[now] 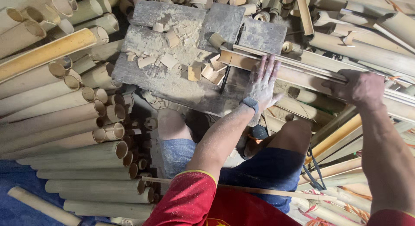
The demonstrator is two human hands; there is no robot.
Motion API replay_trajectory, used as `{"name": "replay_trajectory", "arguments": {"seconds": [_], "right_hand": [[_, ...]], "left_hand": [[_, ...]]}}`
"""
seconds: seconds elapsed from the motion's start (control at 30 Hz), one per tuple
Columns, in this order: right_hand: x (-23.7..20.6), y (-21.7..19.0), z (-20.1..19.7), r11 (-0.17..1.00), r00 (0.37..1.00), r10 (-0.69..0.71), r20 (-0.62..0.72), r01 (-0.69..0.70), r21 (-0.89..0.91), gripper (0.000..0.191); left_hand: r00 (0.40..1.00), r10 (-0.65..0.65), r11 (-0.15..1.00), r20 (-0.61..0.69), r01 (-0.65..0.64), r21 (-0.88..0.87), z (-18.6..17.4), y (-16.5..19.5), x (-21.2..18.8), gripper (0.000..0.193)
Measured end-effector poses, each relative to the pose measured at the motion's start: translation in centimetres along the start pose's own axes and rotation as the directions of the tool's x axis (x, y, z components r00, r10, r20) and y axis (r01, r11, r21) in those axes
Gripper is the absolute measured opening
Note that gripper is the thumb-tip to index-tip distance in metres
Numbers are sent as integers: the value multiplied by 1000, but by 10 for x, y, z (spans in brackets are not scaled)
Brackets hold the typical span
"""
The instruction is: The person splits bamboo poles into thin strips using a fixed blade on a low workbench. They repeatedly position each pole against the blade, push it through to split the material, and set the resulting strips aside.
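Over a worn grey wooden block (173, 79), dusty with pale sawdust and littered with small squarish bamboo offcuts (170, 59), a person sits with bare knees either side. Left hand (261, 85) lies flat, fingers spread and straight, palm pressing down on a bundle of split bamboo strips (302, 68) where it crosses the block's right edge; nothing gripped, just pinned. Dark smartwatch (250, 104) on that wrist, forearm dusted with fine powder. Right hand (359, 87) is curled over the same strip bundle further right, knuckles up, fingers wrapped round the top slat; closed grip on it. Strips are long, flat, pale tan, smooth-faced with squared edges, running from the block out to the right edge of view. A thin dark blade-like tool (225, 76) lies on the block just left of the left hand, by the strip ends; exact kind unclear. Left of the block: big stack of round hollow bamboo poles (65, 122), cut ends showing open rings, surface matte beige. One yellower half-split pole (43, 55) sits on top. More split lengths and short ring sections (287, 46) heaped at top and right. Blue shorts (263, 169), red sleeve with yellow trim (190, 195). Blue tarp (17, 187) bottom left under the poles.
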State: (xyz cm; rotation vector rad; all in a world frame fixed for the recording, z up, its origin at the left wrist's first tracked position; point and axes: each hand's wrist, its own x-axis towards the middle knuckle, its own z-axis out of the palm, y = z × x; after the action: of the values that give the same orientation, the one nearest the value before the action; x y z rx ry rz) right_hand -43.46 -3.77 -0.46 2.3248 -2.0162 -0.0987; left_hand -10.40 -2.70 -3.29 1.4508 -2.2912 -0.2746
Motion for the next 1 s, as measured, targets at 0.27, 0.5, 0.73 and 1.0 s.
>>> {"name": "replay_trajectory", "arguments": {"seconds": [0.27,0.5,0.73,1.0], "right_hand": [[36,18,2,974,916,99,388,-169,151,68],[61,11,-4,931,783,187,593,-334,148,68],[69,14,-4,951,758,91,646,-259,171,50],[81,20,-10,938,765,-38,643,-195,288,32]], "left_hand": [[990,-137,984,39,132,119,6,3,26,56],[971,-127,984,201,98,149,-11,-2,33,67],[953,-131,985,274,93,147,-14,-2,49,62],[925,-140,989,354,116,87,-41,-7,87,31]]}}
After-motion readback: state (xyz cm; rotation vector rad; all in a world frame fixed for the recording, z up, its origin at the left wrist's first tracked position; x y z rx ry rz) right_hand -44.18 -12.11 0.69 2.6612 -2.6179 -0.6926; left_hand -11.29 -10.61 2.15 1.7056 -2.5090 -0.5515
